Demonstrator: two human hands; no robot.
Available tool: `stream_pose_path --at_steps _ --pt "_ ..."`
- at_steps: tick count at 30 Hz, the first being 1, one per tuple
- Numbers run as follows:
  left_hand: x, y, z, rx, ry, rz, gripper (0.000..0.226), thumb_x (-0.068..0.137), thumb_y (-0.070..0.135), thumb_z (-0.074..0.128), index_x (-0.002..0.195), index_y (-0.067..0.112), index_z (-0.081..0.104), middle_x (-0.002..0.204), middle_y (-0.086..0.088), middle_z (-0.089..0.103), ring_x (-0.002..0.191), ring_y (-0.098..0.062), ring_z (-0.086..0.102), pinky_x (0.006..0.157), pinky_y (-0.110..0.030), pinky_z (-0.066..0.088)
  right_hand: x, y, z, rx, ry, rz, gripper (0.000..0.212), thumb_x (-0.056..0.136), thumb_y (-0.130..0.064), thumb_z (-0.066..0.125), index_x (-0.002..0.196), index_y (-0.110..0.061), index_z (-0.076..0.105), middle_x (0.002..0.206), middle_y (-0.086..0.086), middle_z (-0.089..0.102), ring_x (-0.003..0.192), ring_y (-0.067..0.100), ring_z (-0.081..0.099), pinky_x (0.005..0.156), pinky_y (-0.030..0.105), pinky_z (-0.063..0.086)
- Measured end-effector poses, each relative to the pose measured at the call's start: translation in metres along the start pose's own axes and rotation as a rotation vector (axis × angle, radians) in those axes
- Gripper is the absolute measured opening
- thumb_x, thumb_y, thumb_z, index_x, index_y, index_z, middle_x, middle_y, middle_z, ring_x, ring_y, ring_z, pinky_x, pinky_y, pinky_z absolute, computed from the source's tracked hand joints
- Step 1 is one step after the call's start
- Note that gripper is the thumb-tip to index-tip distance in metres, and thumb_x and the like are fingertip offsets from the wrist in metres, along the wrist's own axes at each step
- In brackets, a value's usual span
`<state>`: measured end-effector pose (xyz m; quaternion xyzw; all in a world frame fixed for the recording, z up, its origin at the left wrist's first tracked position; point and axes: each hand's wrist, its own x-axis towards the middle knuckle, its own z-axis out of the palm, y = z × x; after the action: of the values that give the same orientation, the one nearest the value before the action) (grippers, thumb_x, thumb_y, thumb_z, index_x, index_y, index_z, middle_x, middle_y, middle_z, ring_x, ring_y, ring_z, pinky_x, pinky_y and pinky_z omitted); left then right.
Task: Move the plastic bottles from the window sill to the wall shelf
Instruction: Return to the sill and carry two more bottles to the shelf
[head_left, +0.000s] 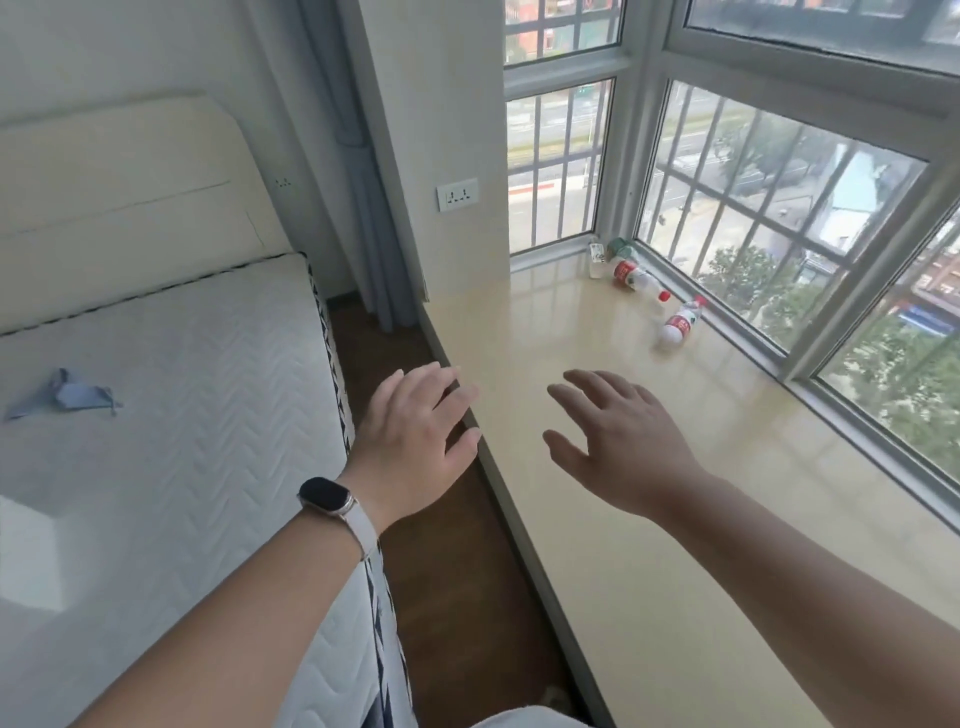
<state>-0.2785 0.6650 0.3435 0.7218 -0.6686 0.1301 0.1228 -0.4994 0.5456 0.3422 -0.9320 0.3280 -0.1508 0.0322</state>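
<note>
Several plastic bottles lie on the wide beige window sill (597, 467) near the far corner by the glass. One clear bottle with a red label and red cap (680, 325) lies closest to me. Another red-labelled bottle (636, 278) lies beyond it. A green-labelled bottle (622, 249) and a small clear bottle (597, 257) rest in the corner. My left hand (415, 441), with a watch on the wrist, hovers over the sill's near edge, fingers spread and empty. My right hand (618, 441) is held over the sill, open and empty, well short of the bottles. No wall shelf is in view.
A bed with a white quilted mattress (171, 415) stands at the left, with a blue cloth (62, 397) lying on it. A narrow strip of brown floor (447, 571) runs between bed and sill. Barred windows (779, 234) line the sill's far sides. A wall socket (457, 194) sits above the sill.
</note>
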Motion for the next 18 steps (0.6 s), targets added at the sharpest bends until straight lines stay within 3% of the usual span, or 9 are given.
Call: stream_pose_path --at_steps 8,18 --pt "0.044 -0.009 0.011 0.055 -0.005 -0.046 0.044 0.091 0.041 0.051 0.126 0.018 0.063 0.132 -0.007 0.06 0.128 -0.031 0.052 0.109 -0.053 0.038 0.056 0.032 0.011 0.034 -0.019 -0.076 0.054 0.09 -0.053 0.041 0.128 -0.018 0.056 0.135 0.007 0.057 0.124 0.032 0.051 0.097 0.044 0.044" --pt "0.079 -0.094 0.032 0.073 0.014 -0.086 0.045 0.091 0.039 0.05 0.128 0.018 0.063 0.134 -0.008 0.061 0.128 -0.031 0.053 0.109 -0.052 0.038 0.148 0.016 0.044 0.014 -0.042 -0.136 0.053 0.089 -0.054 0.04 0.126 -0.019 0.057 0.134 0.007 0.058 0.122 0.032 0.053 0.096 0.044 0.045"
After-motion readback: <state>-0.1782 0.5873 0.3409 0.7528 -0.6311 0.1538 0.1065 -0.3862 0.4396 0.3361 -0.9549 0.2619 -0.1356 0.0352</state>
